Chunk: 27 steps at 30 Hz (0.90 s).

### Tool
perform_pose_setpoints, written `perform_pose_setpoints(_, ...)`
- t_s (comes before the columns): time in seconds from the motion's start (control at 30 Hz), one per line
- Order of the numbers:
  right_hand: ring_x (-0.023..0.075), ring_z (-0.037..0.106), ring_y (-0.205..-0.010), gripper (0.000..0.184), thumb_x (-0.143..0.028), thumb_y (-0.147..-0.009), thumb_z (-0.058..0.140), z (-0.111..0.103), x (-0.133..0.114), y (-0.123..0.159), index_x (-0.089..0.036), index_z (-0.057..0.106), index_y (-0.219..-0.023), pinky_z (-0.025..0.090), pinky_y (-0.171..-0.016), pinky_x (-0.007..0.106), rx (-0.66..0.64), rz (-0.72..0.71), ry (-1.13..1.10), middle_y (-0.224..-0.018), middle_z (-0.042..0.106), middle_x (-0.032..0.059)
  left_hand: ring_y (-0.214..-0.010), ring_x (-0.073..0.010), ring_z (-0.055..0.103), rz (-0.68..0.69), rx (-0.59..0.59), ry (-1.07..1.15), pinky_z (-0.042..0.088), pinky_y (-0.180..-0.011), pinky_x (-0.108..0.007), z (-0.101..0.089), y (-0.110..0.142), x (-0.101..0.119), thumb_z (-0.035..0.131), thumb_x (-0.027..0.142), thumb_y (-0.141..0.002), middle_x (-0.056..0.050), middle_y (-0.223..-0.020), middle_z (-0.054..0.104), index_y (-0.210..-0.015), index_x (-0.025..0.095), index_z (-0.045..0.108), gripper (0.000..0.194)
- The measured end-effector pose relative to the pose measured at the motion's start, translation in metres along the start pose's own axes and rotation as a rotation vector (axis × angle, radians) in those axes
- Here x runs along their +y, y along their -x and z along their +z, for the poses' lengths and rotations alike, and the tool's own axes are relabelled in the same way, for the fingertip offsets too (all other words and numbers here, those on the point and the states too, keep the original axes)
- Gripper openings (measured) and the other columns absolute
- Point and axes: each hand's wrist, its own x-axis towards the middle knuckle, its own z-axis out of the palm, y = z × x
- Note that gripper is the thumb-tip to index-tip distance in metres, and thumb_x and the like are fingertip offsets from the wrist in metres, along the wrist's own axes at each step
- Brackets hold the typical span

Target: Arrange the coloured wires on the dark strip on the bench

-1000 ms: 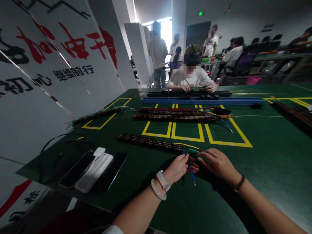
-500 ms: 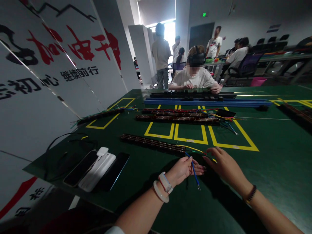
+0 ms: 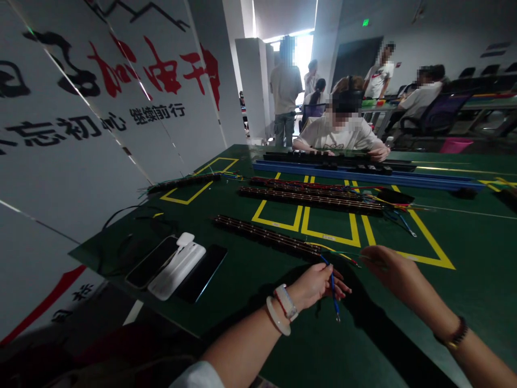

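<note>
A long dark strip with copper-coloured lines [image 3: 266, 234] lies on the table, with coloured wires coming out of its near right end. My left hand [image 3: 319, 283], palm partly up, pinches a blue wire [image 3: 333, 288] with thumb and fingers. The wire's end with a metal lug hangs below that hand. At the fingertips of my right hand [image 3: 388, 267] is a thin green wire [image 3: 349, 253], drawn out almost straight from the strip. Yellow and red wire ends [image 3: 352, 260] lie loose between my two hands.
More wired strips [image 3: 311, 198] lie across yellow tape outlines [image 3: 331, 237]. Blue and black rails [image 3: 363, 171] stretch behind them. At left are phones and a white power bank [image 3: 176, 271]. A person in a headset [image 3: 339, 132] sits opposite.
My right hand has moved away to the right and its fingers have closed on the green wire, which now stretches towards it. My left hand still holds the blue wire. The view has turned slightly left.
</note>
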Motion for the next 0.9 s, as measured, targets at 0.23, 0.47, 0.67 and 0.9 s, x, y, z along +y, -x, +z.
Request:
perform_pose_setpoints(0.23, 0.0144, 0.061, -0.073, 0.022, -0.036, -0.088, 0.052, 0.003, -0.07, -0.079, -0.018, 0.063, -0.096, 0.047, -0.063, 0.023, -0.043, -0.098, -0.226, -0.085, 0.064, 0.0049, -0.053, -0.0109, 0.056, 0.022, -0.003, 0.053, 0.041, -0.056, -0.022, -0.004, -0.003, -0.004, 0.033, 0.027, -0.092, -0.01, -0.071, 0.062, -0.087, 0.008, 0.051, 0.027)
perform_pose_setpoints(0.47, 0.0161, 0.059, -0.077, 0.02, -0.021, -0.091, 0.046, 0.083, -0.118, -0.116, -0.014, 0.065, -0.09, 0.045, -0.068, 0.026, -0.467, -0.388, -0.036, -0.087, 0.063, 0.0068, -0.05, -0.0103, 0.053, 0.073, -0.044, 0.095, 0.041, -0.054, -0.022, -0.011, -0.013, -0.015, 0.049, 0.025, -0.082, -0.006, -0.061, 0.057, -0.083, 0.006, 0.056, 0.021)
perform_pose_setpoints(0.67, 0.0157, 0.059, -0.085, 0.034, -0.036, -0.091, 0.051, 0.065, -0.111, -0.107, -0.018, 0.057, -0.119, 0.046, -0.074, 0.026, -0.356, -0.329, -0.208, -0.102, 0.061, 0.0077, -0.052, -0.0109, 0.055, 0.073, -0.087, 0.091, 0.042, -0.056, -0.022, -0.012, -0.014, -0.014, 0.048, 0.03, -0.083, -0.008, -0.066, 0.059, -0.089, 0.006, 0.054, 0.025)
perform_pose_setpoints(0.9, 0.0136, 0.054, -0.075, 0.033, -0.045, -0.09, 0.05, 0.017, -0.031, -0.048, -0.02, 0.06, -0.108, 0.043, -0.063, 0.024, -0.004, 0.089, -0.327, -0.092, 0.06, 0.0049, -0.055, -0.0097, 0.056, 0.006, -0.024, -0.033, 0.039, -0.058, -0.022, -0.006, -0.007, -0.005, 0.029, 0.03, -0.093, -0.009, -0.074, 0.062, -0.093, 0.008, 0.048, 0.029)
